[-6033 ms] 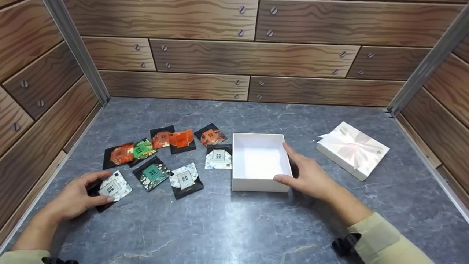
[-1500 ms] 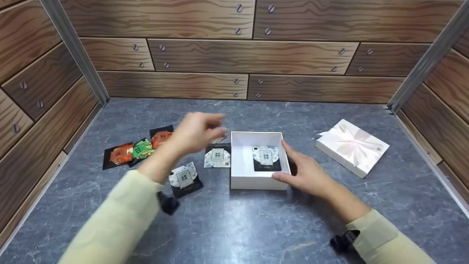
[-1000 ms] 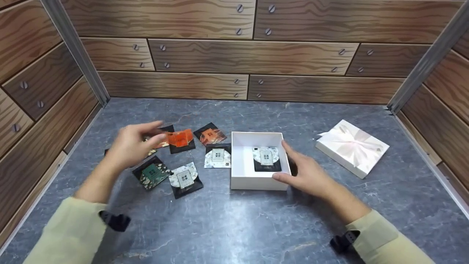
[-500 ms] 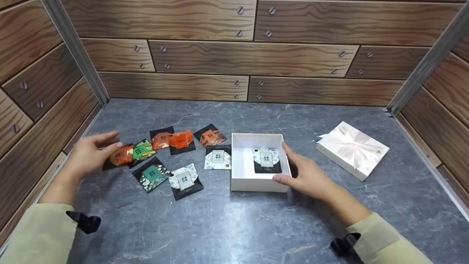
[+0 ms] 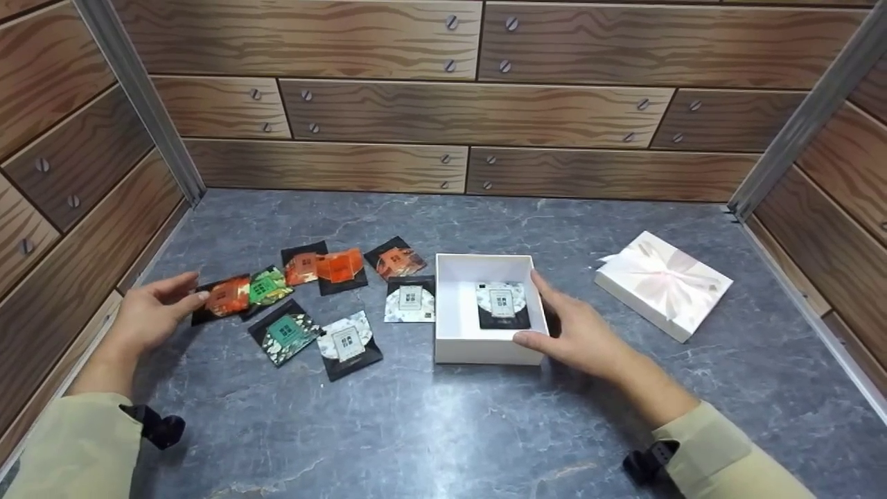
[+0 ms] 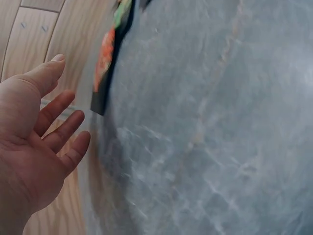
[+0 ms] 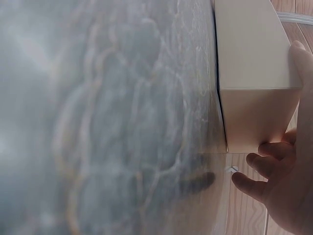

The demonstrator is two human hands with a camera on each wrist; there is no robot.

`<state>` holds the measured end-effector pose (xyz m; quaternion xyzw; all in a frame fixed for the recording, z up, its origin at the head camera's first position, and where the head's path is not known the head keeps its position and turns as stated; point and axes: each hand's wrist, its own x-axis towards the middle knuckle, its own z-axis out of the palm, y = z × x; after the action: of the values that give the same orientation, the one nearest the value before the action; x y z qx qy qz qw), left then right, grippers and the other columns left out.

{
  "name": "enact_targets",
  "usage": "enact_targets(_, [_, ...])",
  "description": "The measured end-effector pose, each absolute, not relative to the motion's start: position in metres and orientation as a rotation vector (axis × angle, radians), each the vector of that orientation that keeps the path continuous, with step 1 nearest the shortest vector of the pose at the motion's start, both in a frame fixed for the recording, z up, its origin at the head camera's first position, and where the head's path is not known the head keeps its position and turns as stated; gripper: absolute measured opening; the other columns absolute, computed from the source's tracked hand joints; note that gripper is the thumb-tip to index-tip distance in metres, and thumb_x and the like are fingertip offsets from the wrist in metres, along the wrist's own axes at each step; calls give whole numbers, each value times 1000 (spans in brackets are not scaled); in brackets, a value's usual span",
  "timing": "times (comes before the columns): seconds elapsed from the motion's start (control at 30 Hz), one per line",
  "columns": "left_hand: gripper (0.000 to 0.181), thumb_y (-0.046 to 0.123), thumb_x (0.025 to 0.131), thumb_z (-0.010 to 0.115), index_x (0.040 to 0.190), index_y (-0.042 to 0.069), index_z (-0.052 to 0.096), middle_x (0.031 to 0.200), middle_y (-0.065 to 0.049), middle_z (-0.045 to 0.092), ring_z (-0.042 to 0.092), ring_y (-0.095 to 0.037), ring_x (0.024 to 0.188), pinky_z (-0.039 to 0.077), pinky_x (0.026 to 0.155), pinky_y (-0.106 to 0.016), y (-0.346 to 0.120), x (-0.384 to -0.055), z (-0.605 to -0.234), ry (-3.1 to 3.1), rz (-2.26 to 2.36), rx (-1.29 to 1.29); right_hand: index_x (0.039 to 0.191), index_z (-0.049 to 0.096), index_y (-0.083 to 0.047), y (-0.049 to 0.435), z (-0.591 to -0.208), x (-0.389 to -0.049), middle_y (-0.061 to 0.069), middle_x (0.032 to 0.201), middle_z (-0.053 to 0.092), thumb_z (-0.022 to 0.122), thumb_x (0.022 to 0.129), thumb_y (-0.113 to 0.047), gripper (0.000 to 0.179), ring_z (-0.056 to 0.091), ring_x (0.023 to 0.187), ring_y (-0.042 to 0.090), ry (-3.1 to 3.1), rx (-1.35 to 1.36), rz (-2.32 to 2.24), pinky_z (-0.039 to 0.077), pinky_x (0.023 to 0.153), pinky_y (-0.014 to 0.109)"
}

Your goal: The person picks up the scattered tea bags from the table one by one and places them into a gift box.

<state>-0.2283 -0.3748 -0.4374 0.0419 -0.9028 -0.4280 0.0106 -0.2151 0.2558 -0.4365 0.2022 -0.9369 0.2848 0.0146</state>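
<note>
My left hand (image 5: 145, 315) is at the left end of the sachets, fingers spread, its thumb tip close to the black sachet with a red-orange label (image 5: 227, 296). In the left wrist view, that sachet (image 6: 104, 58) stands just beyond the loosely extended fingers. My right hand (image 5: 582, 333) holds the open white box (image 5: 488, 350) at its right side, thumb at the front corner and index finger along the right rim. Inside the box lies a white-and-black sachet (image 5: 502, 305), toward the right. The right wrist view shows fingers against the box wall (image 7: 259, 117).
Between my left hand and the box lie several more flat sachets, among them a green one (image 5: 269, 285), a dark green one (image 5: 285, 333), an orange one (image 5: 341, 265) and a white one (image 5: 348, 341). A white lid with a ribbon bow (image 5: 662, 284) lies at the right.
A white-and-black sachet from the far left is now in the box. My left hand has moved back left from near the box to the red-orange sachet. My right hand stays at the box.
</note>
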Motion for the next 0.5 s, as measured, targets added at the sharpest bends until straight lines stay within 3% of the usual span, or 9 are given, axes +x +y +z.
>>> enact_targets(0.17, [71,37,107,66,162,2,39,160,-30,42,41,-49,146,44,81,-8,-376,-230,-442,-2830,-1359,170,170,22,-9,255,-436,-215,28,157,48,78,89,-62,111,49,141,48,-2913,638,885,38,116,63])
enact_targets(0.3, [73,38,106,68,163,3,38,160,-30,43,41,-49,145,48,104,-37,-375,-234,-442,-2851,-1338,157,169,23,-8,256,-437,-215,29,157,47,77,91,-60,109,48,141,49,-2907,639,873,38,116,63])
enact_targets(0.4, [76,38,105,69,164,4,36,162,-29,40,36,-52,147,37,115,-62,-374,-236,-442,-2877,-1335,138,169,24,-8,256,-437,-214,29,157,47,76,91,-60,107,48,142,49,-2911,633,866,38,116,64])
enact_targets(0.5, [77,36,104,71,164,3,35,164,-29,35,28,-54,151,29,119,-66,-373,-240,-443,-2897,-1343,114,170,23,-9,256,-436,-213,28,159,46,76,91,-62,109,48,142,48,-2923,618,870,37,117,63])
